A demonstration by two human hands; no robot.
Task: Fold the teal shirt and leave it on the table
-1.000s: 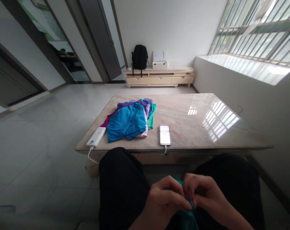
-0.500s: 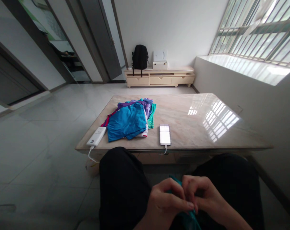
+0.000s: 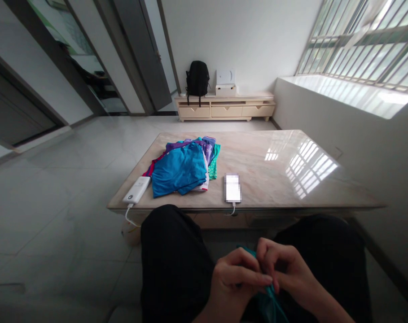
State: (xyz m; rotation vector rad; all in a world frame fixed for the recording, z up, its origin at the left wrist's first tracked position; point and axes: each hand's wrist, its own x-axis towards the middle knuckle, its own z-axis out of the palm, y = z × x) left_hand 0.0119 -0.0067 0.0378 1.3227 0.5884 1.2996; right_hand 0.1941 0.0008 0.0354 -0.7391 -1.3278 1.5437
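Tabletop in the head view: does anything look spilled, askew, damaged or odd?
Nothing looks spilled or damaged. The one oddity is the phone: its screen shows as blocky white squares, unreadable. The clothes pile is uneven, layers fanning out beneath the blue garment, and the white device beside it lies slanted.

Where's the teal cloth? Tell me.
In the head view, the teal cloth is low, right of centre, held by the left hand and right hand.

Black trousers, bare forearms
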